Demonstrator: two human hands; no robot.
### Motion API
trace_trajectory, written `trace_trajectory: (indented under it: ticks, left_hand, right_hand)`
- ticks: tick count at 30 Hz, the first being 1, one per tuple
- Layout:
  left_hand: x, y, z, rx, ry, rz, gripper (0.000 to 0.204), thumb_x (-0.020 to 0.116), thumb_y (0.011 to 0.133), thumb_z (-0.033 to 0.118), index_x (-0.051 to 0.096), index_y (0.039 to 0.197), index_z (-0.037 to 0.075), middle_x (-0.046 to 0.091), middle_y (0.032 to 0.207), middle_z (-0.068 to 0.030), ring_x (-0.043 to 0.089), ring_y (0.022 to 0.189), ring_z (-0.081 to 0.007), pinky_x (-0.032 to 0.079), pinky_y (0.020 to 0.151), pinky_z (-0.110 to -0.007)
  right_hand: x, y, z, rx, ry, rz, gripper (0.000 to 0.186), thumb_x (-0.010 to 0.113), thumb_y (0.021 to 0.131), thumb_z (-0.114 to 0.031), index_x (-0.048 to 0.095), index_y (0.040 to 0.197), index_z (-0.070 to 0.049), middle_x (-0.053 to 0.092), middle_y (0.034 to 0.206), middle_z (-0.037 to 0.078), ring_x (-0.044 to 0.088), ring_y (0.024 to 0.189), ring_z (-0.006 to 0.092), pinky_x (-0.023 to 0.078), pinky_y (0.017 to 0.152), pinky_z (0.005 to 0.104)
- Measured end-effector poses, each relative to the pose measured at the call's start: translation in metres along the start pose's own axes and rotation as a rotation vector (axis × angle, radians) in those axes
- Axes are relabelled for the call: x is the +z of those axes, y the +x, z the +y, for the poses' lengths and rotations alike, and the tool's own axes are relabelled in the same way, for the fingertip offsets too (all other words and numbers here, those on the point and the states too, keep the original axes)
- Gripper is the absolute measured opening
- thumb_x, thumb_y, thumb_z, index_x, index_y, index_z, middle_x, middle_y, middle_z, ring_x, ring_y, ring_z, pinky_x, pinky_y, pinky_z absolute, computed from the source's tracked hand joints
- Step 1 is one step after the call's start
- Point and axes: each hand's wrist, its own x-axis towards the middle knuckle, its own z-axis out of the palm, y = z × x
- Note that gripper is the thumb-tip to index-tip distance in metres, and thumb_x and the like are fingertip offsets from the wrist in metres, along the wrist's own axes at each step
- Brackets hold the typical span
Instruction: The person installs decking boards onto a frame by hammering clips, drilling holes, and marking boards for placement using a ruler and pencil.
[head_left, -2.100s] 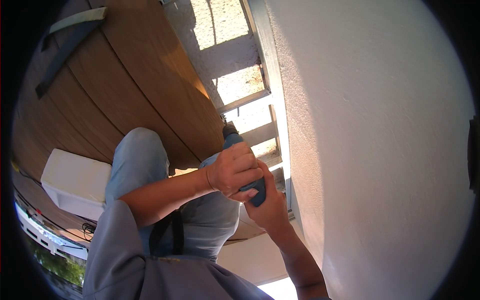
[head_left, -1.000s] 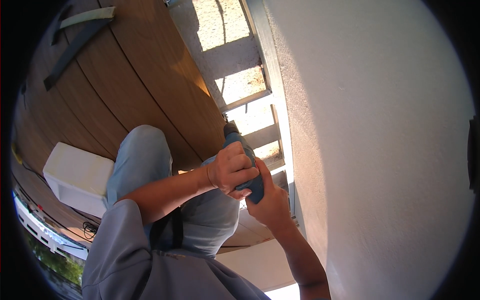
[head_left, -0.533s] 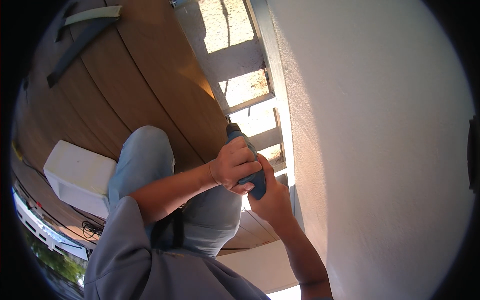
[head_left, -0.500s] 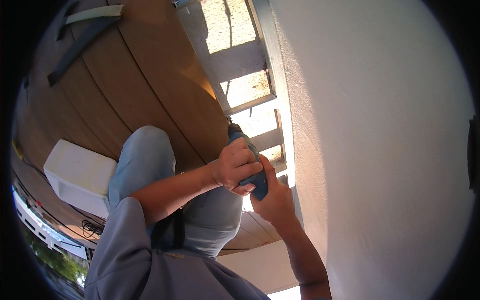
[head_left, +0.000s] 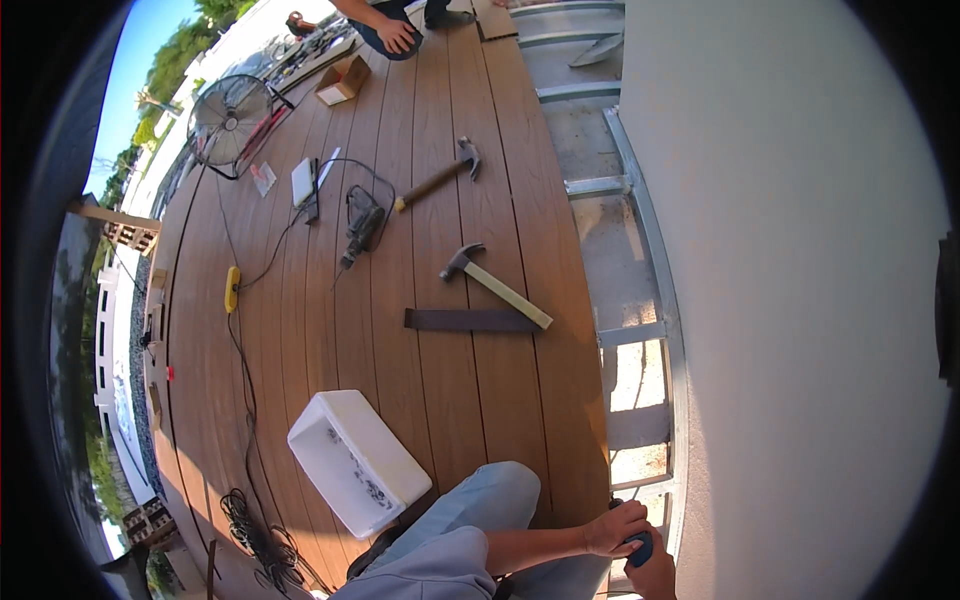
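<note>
Blue-bodied power drill (head_left: 640, 549): lower right edge of the brown plank deck (head_left: 440, 370). Left hand (head_left: 610, 531): curled over drill. Right hand (head_left: 653, 574): wrapped round its rear. Change: view swung upward, dark corded drill (head_left: 362, 222) now showing mid-deck; grips unchanged, work seemingly uninterrupted.

I see a grey shirt (head_left: 395, 584) whose loose left sleeve (head_left: 460, 558) stops near the elbow, leaving the forearm (head_left: 535, 546) bare, and pale blue, faded jeans (head_left: 505, 495). Left hand (head_left: 615, 530) and right hand (head_left: 653, 574) are ungloved.
</note>
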Motion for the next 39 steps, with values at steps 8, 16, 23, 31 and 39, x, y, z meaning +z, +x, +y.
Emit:
trace_trajectory:
  ticks: [8,16,23,31,39]
  left_hand:
    - [-0.081,-0.052,0.044,-0.431,0.050,-0.061,0.023,0.049,0.107,0.021,0.059,0.115,0.002,0.057,0.104,-0.0183,0.059,0.099,-0.0337,0.049,0.091,-0.043]
    - [-0.206,-0.138,0.068,-0.825,-0.677,0.144,0.020,0.046,0.106,0.002,0.064,0.112,-0.003,0.069,0.106,-0.0146,0.073,0.096,-0.0263,0.061,0.086,-0.039]
    - [-0.242,-0.180,0.151,-0.919,-0.721,0.283,0.015,0.064,0.102,0.006,0.064,0.113,-0.006,0.073,0.105,-0.0177,0.075,0.095,-0.0288,0.063,0.090,-0.042]
    - [-0.208,-0.251,0.177,-0.956,-0.840,0.422,0.020,0.070,0.101,0.023,0.066,0.098,0.003,0.066,0.081,-0.0050,0.065,0.071,-0.0160,0.056,0.069,-0.030]
    - [-0.221,-0.281,0.190,-0.853,-0.699,0.422,0.028,0.063,0.106,0.030,0.072,0.099,0.004,0.058,0.074,0.0005,0.054,0.066,-0.0119,0.045,0.064,-0.027]
  right_hand:
    - [-0.008,-0.021,-0.011,-0.037,-0.219,-0.048,0.088,0.076,0.074,-0.019,0.041,0.154,-0.021,0.073,0.105,0.027,0.070,0.101,0.0480,0.057,0.091,0.0513]
    - [0.052,-0.135,0.051,0.030,0.273,0.441,0.084,0.077,0.073,0.003,0.045,0.150,-0.009,0.072,0.099,0.018,0.072,0.070,0.0223,0.059,0.059,0.0353]
    - [0.186,-0.239,0.046,0.235,0.965,0.720,0.084,0.067,0.071,0.008,0.041,0.150,0.000,0.070,0.087,0.017,0.071,0.061,0.0226,0.052,0.044,0.0296]
    - [0.296,-0.301,0.068,0.344,1.272,0.845,0.061,0.065,0.074,0.008,0.049,0.133,0.005,0.070,0.082,0.017,0.069,0.062,0.0229,0.052,0.050,0.0336]
    - [0.295,-0.330,0.023,0.278,1.454,0.850,0.067,0.059,0.079,0.014,0.042,0.142,0.005,0.072,0.085,0.019,0.069,0.062,0.0230,0.053,0.051,0.0329]
